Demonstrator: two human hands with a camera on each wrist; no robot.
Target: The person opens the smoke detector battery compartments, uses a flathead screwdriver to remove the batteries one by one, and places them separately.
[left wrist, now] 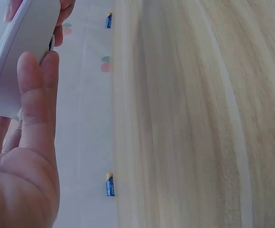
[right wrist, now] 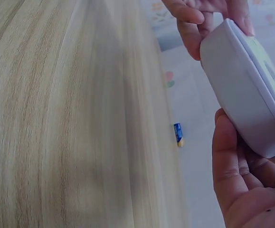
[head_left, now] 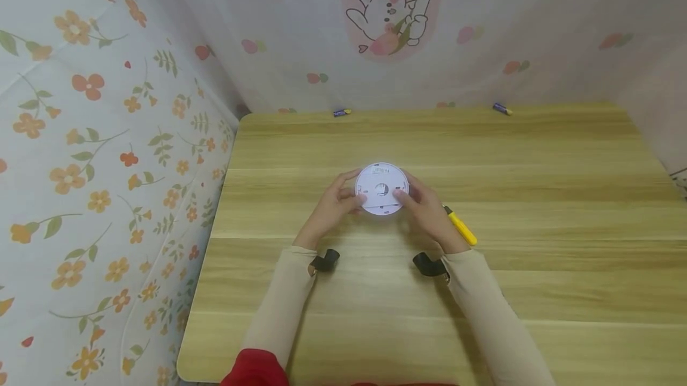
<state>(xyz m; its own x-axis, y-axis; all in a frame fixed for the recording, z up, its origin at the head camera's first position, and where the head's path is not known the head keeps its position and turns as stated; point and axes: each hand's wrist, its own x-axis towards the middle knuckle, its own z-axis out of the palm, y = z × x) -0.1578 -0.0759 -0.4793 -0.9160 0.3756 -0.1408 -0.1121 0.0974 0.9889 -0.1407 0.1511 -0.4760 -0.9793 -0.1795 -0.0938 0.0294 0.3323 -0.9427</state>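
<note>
Both hands hold a round white device (head_left: 381, 177) above the table, and it looks like a smoke alarm. Its flat back faces up, with a barcode label, small slots and a round hole in the middle. At its left edge my left hand (head_left: 337, 202) grips the rim, thumb on the flat face and fingers underneath. My right hand (head_left: 426, 204) grips the opposite edge in the same way. From the side, the right wrist view shows the smooth, thick white wall of the smoke alarm (right wrist: 241, 90). Its underside is hidden in the head view.
A yellow-handled tool (head_left: 463, 228), likely a screwdriver, lies beside my right wrist. Two blue-and-yellow batteries, a left one (head_left: 341, 113) and a right one (head_left: 501, 109), lie along the far edge of the wooden table (head_left: 563, 195). Patterned curtains (head_left: 290, 28) hang behind and at the left.
</note>
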